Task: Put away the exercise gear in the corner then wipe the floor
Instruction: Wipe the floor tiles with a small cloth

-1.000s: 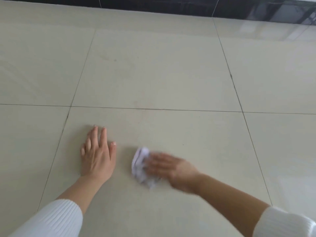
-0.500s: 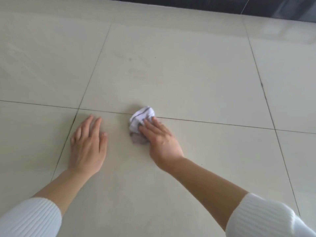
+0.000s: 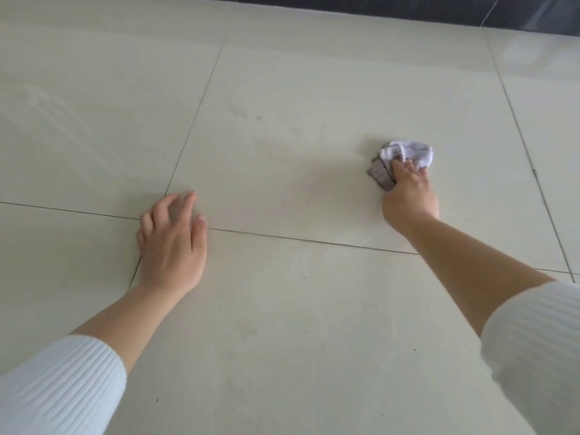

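Note:
A crumpled white cloth (image 3: 411, 153) with a grey-brown part lies on the pale tiled floor (image 3: 298, 309) at the right. My right hand (image 3: 408, 193) presses down on its near side, fingers curled into the fabric. My left hand (image 3: 171, 243) rests on the floor at the left, over a tile joint, fingers slightly bent and holding nothing. Both forearms reach out from white ribbed sleeves. No exercise gear shows in this view.
Large cream tiles with thin dark joints fill the view. Faint smudges (image 3: 251, 114) mark the tile ahead. A dark skirting or wall base (image 3: 408, 7) runs along the far edge at the top.
My right hand has swept the cloth from beside my left hand out to the right and farther away. My left hand stays on the floor, its fingers now a little more bent.

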### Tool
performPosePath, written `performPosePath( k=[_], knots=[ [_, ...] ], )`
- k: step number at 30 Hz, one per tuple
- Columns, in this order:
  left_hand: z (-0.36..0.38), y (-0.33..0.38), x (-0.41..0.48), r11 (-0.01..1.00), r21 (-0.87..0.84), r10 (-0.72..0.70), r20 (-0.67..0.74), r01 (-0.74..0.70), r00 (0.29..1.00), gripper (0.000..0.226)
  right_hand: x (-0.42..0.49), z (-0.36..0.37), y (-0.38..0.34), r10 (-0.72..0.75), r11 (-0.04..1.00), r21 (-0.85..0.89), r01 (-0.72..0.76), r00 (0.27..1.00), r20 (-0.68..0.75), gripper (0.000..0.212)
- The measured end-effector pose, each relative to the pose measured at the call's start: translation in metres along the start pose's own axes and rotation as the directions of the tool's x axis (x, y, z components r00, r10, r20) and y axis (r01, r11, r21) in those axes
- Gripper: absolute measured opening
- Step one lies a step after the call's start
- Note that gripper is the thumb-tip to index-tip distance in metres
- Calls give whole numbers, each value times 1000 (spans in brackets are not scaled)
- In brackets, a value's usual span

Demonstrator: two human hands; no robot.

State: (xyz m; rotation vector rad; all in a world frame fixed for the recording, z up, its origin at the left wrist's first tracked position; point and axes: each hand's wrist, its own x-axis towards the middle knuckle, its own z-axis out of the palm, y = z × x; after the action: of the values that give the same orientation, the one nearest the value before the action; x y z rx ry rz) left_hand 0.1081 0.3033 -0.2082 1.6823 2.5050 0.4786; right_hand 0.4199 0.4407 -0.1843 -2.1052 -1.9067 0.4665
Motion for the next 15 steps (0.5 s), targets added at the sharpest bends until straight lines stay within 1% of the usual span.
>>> performPosePath(
  k=[1, 2, 3, 4, 5, 6, 7, 8, 9, 10, 11, 12, 13, 14, 15],
  knots=[
    [1, 4, 8, 999, -23, -35, -24, 34, 999, 46, -5, 8, -13, -20, 999, 41, 21, 1000, -20, 60],
    [2, 7, 16, 998, -30, -51, -39, 49, 998, 48, -16, 20, -25, -92, 992, 81, 94, 995, -26, 60],
    [5, 9, 23, 998, -23, -53, -44, 52, 998, 48, -33, 32, -37, -218, 970, 111, 218, 976, -8, 61],
    [7, 9, 27, 999, -9, -51, -44, 51, 998, 48, -54, 42, -49, -374, 921, 134, 367, 927, 33, 61],
    [10, 9, 29, 999, 1, -50, -45, 50, 998, 47, -76, 47, -58, -524, 847, 150, 509, 848, 78, 60],
    [11, 9, 31, 999, 4, -47, -52, 47, 998, 48, -93, 51, -63, -657, 752, 169, 637, 742, 129, 59],
    [11, 8, 31, 999, 3, -46, -63, 47, 997, 48, -103, 51, -63, -762, 646, 186, 740, 618, 191, 60],
    [10, 9, 30, 999, 2, -52, -69, 52, 996, 48, -103, 48, -60, -828, 550, 198, 811, 499, 256, 61],
    [10, 9, 29, 998, 0, -63, -64, 63, 996, 47, -92, 44, -54, -863, 473, 195, 859, 408, 299, 62],
    [9, 10, 29, 997, -3, -77, -52, 77, 996, 46, -75, 40, -47, -872, 445, 184, 877, 376, 315, 62],
    [9, 11, 29, 996, -7, -93, -41, 93, 995, 46, -57, 36, -40, -853, 484, 168, 859, 419, 311, 59],
    [9, 12, 29, 995, -9, -104, -36, 104, 994, 47, -36, 31, -33, -799, 582, 139, 801, 532, 282, 56],
    [10, 12, 29, 994, -8, -112, -33, 111, 993, 47, -12, 25, -26, -700, 707, 96, 701, 672, 242, 55],
    [10, 12, 29, 993, -4, -118, -33, 118, 992, 47, 12, 17, -23, -569, 818, 41, 574, 796, 208, 56],
    [10, 12, 28, 992, 1, -123, -34, 123, 992, 47, 35, 10, -22, -420, 905, 3, 426, 891, 172, 57]
  ],
)
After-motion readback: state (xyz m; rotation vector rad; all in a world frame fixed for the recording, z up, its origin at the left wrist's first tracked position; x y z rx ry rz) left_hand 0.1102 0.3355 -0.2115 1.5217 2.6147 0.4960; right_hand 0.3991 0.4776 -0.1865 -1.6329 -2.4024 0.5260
